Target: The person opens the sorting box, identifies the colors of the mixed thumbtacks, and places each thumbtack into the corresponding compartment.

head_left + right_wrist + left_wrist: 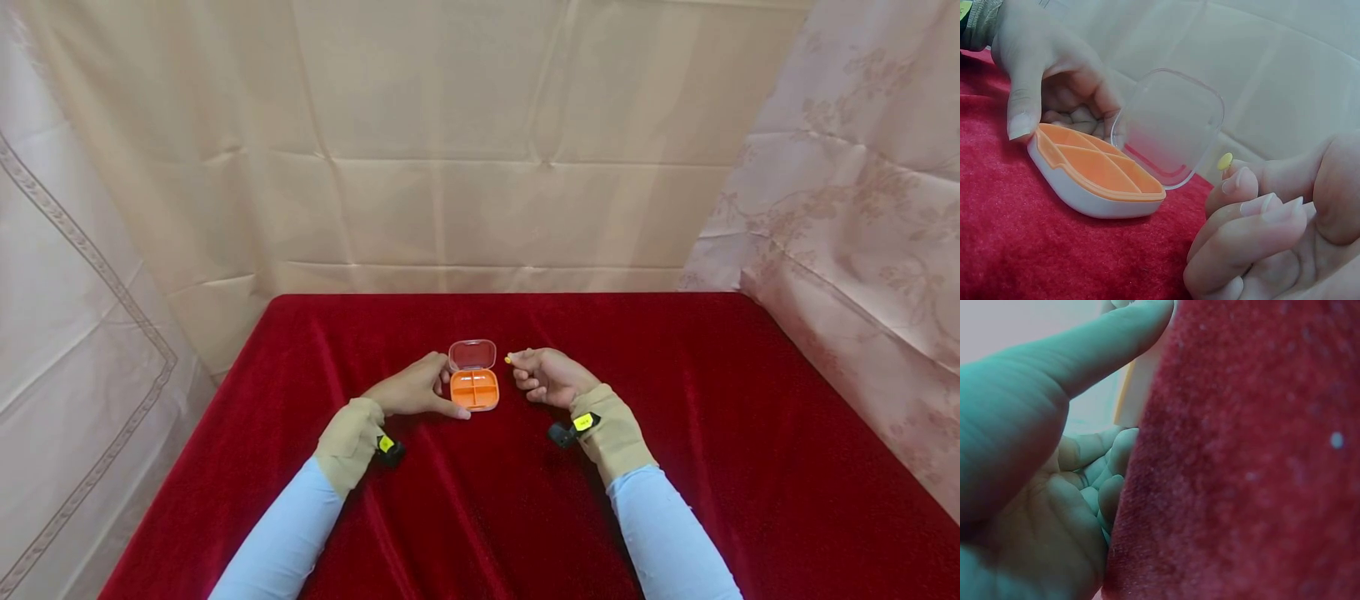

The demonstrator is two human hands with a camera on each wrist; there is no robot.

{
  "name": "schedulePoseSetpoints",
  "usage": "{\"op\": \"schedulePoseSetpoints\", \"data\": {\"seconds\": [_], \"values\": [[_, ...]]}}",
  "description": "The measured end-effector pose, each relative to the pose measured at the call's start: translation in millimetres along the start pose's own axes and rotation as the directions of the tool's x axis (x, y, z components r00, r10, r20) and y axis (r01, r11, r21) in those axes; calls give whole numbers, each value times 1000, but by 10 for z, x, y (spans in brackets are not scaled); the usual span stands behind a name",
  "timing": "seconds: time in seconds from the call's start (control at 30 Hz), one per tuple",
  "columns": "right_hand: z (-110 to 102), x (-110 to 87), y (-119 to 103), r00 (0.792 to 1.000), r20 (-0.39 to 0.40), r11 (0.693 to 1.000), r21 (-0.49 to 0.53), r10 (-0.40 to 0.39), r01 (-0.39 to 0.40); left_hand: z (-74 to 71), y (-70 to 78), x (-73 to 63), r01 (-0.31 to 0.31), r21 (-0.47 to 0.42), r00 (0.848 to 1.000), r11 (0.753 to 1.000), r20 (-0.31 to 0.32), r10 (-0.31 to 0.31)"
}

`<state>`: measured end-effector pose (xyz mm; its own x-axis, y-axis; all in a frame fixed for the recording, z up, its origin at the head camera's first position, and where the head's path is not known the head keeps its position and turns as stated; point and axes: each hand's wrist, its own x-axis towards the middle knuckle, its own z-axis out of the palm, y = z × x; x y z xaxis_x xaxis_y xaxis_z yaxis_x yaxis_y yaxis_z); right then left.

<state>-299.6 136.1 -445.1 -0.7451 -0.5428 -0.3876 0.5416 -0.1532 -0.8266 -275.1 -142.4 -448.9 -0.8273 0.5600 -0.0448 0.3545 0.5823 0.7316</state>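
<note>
2 grips (412, 389) (553, 377), 1 pillbox (1094, 205), 1 lid (1169, 122), 4 compartments (1094, 167), 1 pill (1225, 161), 2 wrist cameras (390, 452) (561, 434), 2 sleeves (281, 529) (667, 529), 1 desk (750, 433).

red cloth (750, 467), seemingly velvet | beige drape (480, 108) behind | floral drape (862, 183) right | banded drape (67, 333) left

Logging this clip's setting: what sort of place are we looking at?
Probably a makeshift indoor filming space, though the room beyond isn't visible. Beige cloth hangs as a backdrop, floral-patterned cloth closes off the right side, and a red velvety tablecloth fills the foreground.
</note>
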Motion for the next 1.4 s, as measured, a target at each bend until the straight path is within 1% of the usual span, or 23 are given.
{"op": "schedulePoseSetpoints", "data": {"seconds": [0.17, 0.3, 0.53, 1.0, 1.4], "values": [[5, 2, 0, 1000, -19, 1000, 1, 4, -4, -10, 1, 0, 5, 1, 1000, 1000, 7, -5], [4, -3, -1, 1000, -15, 1000, -6, 4, -4, -10, 1, 3, 16, 5, 1000, 1000, 8, -16], [9, -5, -5, 1000, -15, 1000, -5, 10, -10, -4, -6, 1, 8, -11, 1000, 1000, 1, -8], [18, 9, -10, 1000, -11, 999, -24, 23, -24, 5, 14, -6, 22, -25, 1000, 999, -4, -23], [26, 7, 2, 999, -39, 998, -52, 14, -16, 16, 5, -7, 29, -34, 1000, 999, -5, -29]]}}
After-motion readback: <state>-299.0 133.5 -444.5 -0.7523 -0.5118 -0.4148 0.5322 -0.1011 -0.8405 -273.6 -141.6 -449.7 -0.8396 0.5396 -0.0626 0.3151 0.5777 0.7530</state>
